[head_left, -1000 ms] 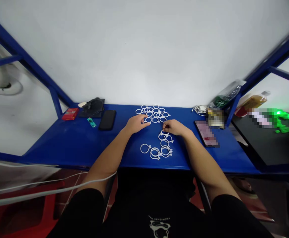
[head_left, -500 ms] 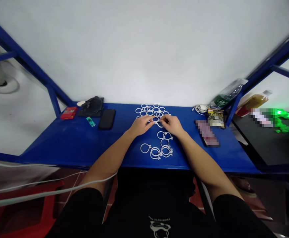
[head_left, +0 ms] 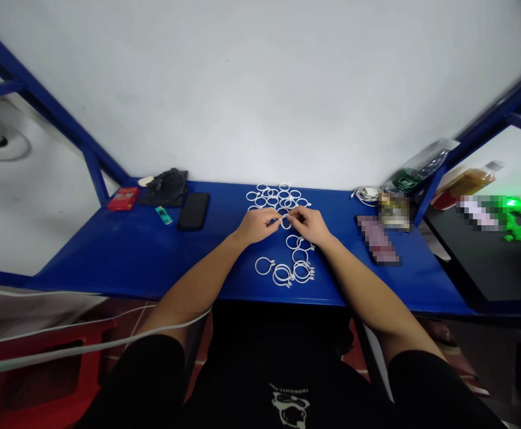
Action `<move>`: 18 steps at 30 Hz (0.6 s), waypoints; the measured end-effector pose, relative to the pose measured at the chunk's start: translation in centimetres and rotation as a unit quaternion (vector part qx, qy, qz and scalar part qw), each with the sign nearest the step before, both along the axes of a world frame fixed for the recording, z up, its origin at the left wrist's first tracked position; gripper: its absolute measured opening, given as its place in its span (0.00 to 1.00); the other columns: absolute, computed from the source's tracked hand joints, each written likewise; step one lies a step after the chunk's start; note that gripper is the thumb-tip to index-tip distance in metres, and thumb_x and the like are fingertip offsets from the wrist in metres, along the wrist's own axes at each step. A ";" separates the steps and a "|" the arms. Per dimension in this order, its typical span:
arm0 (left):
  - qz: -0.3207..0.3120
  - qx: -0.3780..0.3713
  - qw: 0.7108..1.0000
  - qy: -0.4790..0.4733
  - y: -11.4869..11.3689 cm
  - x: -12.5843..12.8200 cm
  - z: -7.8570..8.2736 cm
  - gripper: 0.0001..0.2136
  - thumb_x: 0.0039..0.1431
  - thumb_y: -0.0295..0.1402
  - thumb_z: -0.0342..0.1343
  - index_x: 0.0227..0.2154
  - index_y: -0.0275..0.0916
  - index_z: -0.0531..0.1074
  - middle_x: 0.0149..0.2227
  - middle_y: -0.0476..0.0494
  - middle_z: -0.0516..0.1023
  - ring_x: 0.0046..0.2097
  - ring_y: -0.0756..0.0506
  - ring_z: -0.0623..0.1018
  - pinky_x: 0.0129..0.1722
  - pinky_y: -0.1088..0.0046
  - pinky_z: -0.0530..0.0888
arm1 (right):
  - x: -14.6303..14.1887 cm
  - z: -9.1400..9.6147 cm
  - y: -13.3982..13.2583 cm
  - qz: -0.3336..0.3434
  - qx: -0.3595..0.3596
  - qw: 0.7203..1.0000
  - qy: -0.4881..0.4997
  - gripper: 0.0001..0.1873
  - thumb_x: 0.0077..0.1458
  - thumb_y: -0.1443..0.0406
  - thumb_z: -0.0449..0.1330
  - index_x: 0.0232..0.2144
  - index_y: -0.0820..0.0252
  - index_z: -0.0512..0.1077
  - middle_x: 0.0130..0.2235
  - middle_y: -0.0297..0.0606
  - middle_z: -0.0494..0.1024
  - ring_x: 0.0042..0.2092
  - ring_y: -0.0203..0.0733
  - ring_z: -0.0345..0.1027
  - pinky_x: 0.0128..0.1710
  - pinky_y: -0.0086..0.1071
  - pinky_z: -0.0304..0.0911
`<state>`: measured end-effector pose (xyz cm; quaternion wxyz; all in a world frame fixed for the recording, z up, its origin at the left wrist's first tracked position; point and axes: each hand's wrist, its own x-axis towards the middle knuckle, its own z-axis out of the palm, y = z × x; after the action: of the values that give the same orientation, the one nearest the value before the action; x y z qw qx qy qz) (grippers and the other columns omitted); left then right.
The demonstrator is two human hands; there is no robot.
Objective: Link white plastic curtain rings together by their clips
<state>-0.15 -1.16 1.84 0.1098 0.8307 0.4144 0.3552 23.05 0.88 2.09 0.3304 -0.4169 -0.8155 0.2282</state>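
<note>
Pinching a thin, perfectly round white ring (head_left: 286, 229)

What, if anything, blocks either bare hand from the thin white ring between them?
Nothing visible: the left hand and right hand are both right at the ring; other white rings lie around, none in between.

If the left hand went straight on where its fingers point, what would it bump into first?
The left hand would probably meet the white ring just ahead, then the right hand; contact is unclear.
</note>
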 end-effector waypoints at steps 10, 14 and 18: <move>0.010 0.009 0.999 0.042 -0.4 0.4 0.3 0.07 0.61 0.31 0.56 0.31 0.41 0.79 0.30 0.46 0.81 0.33 0.48 0.78 0.38 0.71 0.74 | -0.1 0.5 -0.1 0.056 -0.019 0.994 -0.088 0.11 0.64 0.59 0.60 0.45 0.56 0.77 0.35 0.36 0.84 0.33 0.39 0.73 0.35 0.30 0.61; 0.026 -0.030 0.999 0.033 0.1 -0.5 0.4 0.06 0.59 0.29 0.56 0.34 0.40 0.79 0.32 0.47 0.82 0.34 0.48 0.79 0.39 0.71 0.74 | 1.0 1.4 0.3 0.048 -0.001 0.991 -0.128 0.10 0.63 0.59 0.63 0.44 0.56 0.79 0.38 0.37 0.84 0.35 0.39 0.73 0.36 0.31 0.60; 0.029 -0.110 0.992 0.057 1.1 -2.1 0.5 0.11 0.56 0.28 0.56 0.41 0.42 0.79 0.33 0.50 0.82 0.33 0.48 0.79 0.38 0.71 0.73 | 2.3 2.2 0.7 0.058 -0.053 0.986 -0.147 0.13 0.59 0.55 0.68 0.41 0.55 0.80 0.37 0.35 0.84 0.35 0.39 0.74 0.36 0.31 0.60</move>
<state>-2.22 -0.10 2.30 0.1665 0.8199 0.4807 0.2627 25.36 1.56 4.26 0.1707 -0.4149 -0.8647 0.2261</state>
